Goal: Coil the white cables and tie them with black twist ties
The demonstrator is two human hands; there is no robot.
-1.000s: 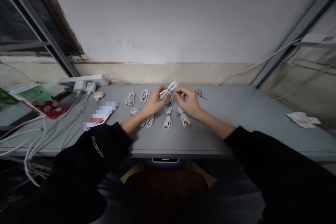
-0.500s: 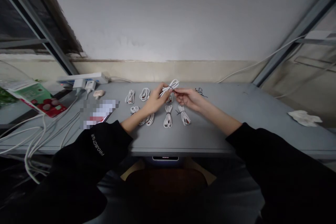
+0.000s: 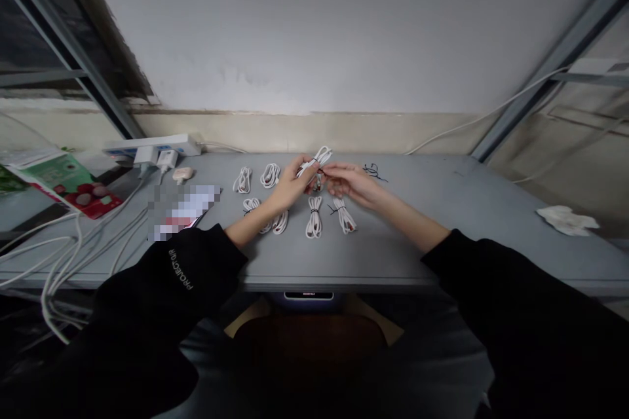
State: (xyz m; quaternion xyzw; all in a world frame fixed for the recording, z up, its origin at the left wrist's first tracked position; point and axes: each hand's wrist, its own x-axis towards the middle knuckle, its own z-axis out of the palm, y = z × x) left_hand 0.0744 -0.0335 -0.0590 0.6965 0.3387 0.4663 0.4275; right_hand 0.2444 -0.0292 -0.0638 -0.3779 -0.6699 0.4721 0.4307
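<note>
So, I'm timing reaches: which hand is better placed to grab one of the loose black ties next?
Right, probably: the right hand lies just beside the black ties, while the left hand grips the cable bundle farther from them.

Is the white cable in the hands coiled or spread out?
Coiled: the white cable sits bunched in short loops, pinched between the left hand and right hand.

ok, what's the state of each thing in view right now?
held cable bundle, coiled, held above the table between both hands
left hand, shut on the bundle
right hand, fingertips pinched at the bundle's middle
other cable bundles, coiled, tied at the middle, lying flat
black ties, loose on the table
power strip, white chargers plugged in
tissue, crumpled
</note>
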